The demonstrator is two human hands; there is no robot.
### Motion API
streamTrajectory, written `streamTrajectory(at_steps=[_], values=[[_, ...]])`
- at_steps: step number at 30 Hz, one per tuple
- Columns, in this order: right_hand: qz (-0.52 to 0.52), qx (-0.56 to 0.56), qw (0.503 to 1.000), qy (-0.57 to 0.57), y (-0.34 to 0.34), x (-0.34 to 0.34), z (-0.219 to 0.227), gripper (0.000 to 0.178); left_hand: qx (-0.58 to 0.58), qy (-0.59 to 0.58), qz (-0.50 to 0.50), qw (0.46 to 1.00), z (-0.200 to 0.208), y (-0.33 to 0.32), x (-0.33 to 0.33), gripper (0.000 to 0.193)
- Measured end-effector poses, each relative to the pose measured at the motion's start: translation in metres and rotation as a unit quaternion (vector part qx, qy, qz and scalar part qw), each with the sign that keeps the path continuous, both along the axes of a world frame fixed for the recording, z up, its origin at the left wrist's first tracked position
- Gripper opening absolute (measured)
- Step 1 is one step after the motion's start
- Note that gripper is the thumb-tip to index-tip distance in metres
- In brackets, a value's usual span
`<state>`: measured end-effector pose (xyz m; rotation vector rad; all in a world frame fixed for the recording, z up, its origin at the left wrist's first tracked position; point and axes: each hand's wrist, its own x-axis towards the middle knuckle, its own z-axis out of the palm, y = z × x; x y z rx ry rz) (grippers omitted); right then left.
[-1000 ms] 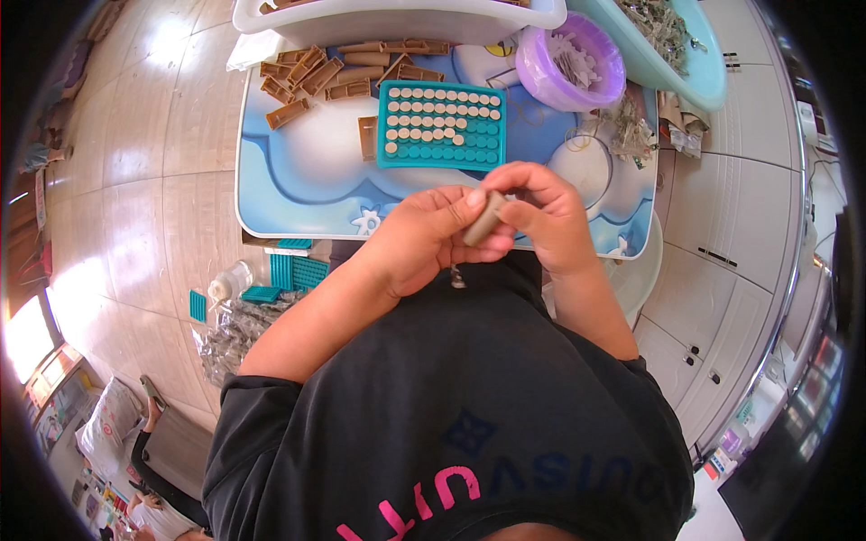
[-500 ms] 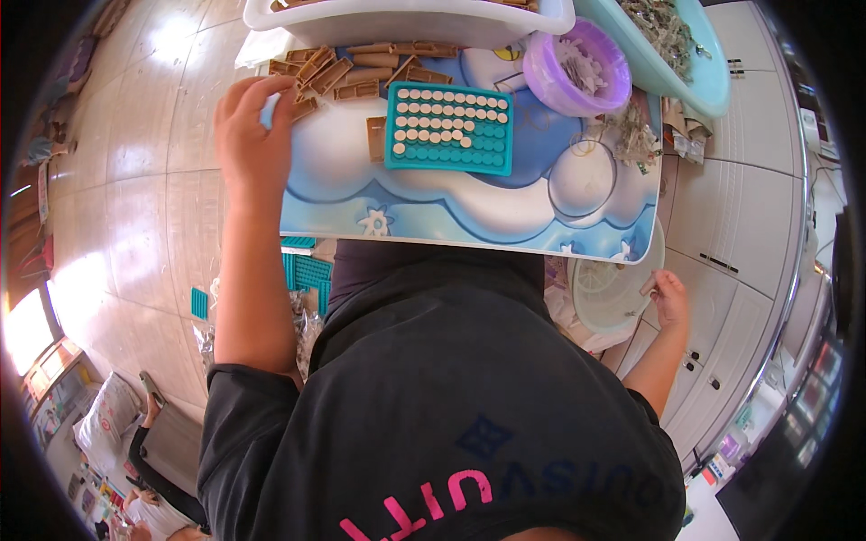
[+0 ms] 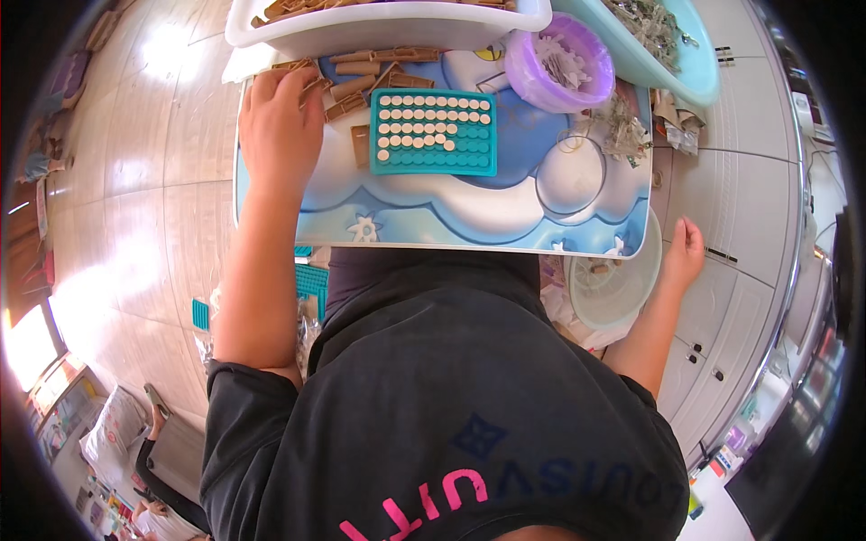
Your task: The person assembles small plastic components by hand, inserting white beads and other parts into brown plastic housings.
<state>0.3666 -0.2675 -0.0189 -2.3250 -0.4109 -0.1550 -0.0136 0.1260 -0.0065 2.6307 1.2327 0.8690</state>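
My left hand [image 3: 284, 117] bends over the far left of the table, fingers curled down among brown trough-shaped pieces [image 3: 350, 87]. Its fingertips are partly hidden, so I cannot make out what they grip. Out to the right, beside a pale round basin [image 3: 622, 311], my right hand [image 3: 687, 251] is raised with its fingers drawn together and nothing visible in them. A small brown piece [image 3: 600, 268] lies in that basin. Mid-table sits a teal tray [image 3: 474, 160] of round wells, with rows of cream discs [image 3: 433, 115] filling its upper part.
A white tub [image 3: 388, 32] of brown pieces stands at the far edge. To its right are a purple bowl [image 3: 519, 72] with pale scraps and a light-blue basin [image 3: 699, 72] of clear packets. Teal trays [image 3: 311, 279] lie below the table at left; white cabinets [image 3: 740, 198] line the right.
My right hand has moved up and away from the round basin; the brown piece it held is no longer in it. My left hand has shifted right, farther over the brown pieces.
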Motion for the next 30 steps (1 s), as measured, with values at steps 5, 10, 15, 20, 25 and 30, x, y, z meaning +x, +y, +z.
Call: streamTrajectory(at_steps=[5, 10, 15, 20, 25, 30], values=[[0.172, 0.108, 0.976, -0.083, 0.074, -0.049, 0.025, 0.014, 0.014, 0.033, -0.06, 0.998, 0.0, -0.013, 0.008, 0.012], [0.239, 0.021, 0.96, -0.143, 0.135, -0.085, 0.048, 0.014, -0.042, 0.073, -0.052, 0.995, 0.002, -0.017, 0.008, 0.014], [0.234, -0.104, 0.967, -0.003, 0.159, -0.063, 0.024, 0.023, -0.08, 0.065, -0.012, 0.995, 0.001, -0.026, 0.008, 0.022], [0.255, -0.193, 0.947, -0.042, 0.181, -0.076, 0.019, 0.035, -0.368, -0.263, -0.002, 0.892, 0.001, -0.034, -0.006, 0.021], [0.23, -0.193, 0.954, 0.0, 0.18, -0.076, 0.016, 0.037, -0.649, -0.479, -0.023, 0.59, 0.023, -0.053, -0.01, 0.02], [0.212, -0.175, 0.961, -0.014, 0.184, -0.082, 0.017, 0.038, -0.726, -0.439, -0.036, 0.529, 0.025, -0.077, 0.002, 0.022]])
